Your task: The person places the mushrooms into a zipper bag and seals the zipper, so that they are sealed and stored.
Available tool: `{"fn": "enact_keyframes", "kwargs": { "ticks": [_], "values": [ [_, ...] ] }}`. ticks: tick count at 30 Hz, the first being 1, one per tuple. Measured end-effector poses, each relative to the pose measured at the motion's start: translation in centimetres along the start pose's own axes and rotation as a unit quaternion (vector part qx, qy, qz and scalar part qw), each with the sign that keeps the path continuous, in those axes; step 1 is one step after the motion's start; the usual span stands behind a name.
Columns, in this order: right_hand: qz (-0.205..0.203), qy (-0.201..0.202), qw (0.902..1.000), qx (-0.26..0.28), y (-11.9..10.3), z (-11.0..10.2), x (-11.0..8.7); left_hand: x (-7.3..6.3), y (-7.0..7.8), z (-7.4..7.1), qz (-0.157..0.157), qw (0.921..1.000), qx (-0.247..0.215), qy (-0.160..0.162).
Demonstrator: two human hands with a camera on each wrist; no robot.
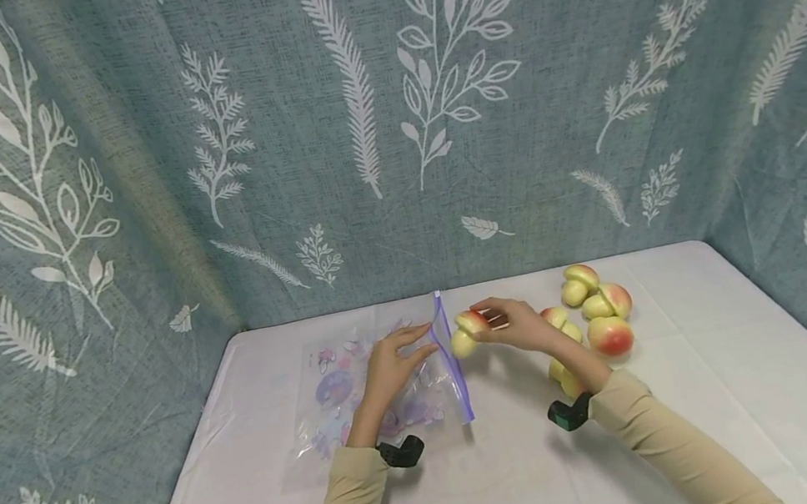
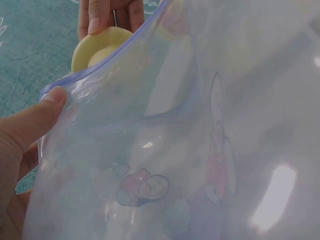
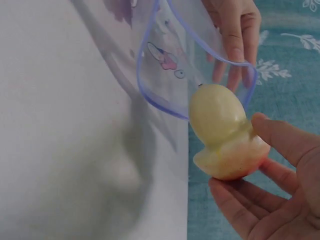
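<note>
A clear zip bag (image 1: 308, 457) with a purple zip edge and printed cartoon figures lies over the left part of the table. Its mouth is lifted and gapes to the right. My left hand (image 1: 386, 372) pinches the purple edge (image 2: 80, 76) between thumb and fingers. In my right hand (image 1: 522, 326) is a toy mushroom (image 3: 217, 112) with a pale yellow stem and a yellow-red cap, gripped by the cap. Its stem points at the bag's mouth, and the right wrist view shows the stem's end overlapping the purple rim.
Several more toy mushrooms (image 1: 611, 337) lie grouped on the right of the white table (image 1: 699, 384), some partly behind my right forearm. A blue-green curtain (image 1: 400, 227) with white leaf prints stands behind and at both sides.
</note>
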State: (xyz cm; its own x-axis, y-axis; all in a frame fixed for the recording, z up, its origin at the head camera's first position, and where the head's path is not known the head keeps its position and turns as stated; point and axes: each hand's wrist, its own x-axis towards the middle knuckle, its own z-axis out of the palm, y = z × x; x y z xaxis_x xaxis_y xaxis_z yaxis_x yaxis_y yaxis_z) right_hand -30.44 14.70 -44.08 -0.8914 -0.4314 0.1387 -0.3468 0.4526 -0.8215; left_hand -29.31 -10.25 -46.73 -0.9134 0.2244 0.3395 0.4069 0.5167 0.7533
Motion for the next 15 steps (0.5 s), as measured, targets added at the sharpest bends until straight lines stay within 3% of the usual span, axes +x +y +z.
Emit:
{"fn": "enact_keyframes", "kwargs": {
  "ticks": [12,15],
  "values": [
    [-0.039,0.0,0.9992,0.005,0.3,1.6,0.2,-0.1,-0.1,-0.1,0.046,0.9988,0.004,0.016],
    [-0.037,-0.003,0.9993,0.007,0.3,1.9,0.2,-0.1,-0.1,-0.1,0.042,0.9991,0.004,0.01]
  ]
}}
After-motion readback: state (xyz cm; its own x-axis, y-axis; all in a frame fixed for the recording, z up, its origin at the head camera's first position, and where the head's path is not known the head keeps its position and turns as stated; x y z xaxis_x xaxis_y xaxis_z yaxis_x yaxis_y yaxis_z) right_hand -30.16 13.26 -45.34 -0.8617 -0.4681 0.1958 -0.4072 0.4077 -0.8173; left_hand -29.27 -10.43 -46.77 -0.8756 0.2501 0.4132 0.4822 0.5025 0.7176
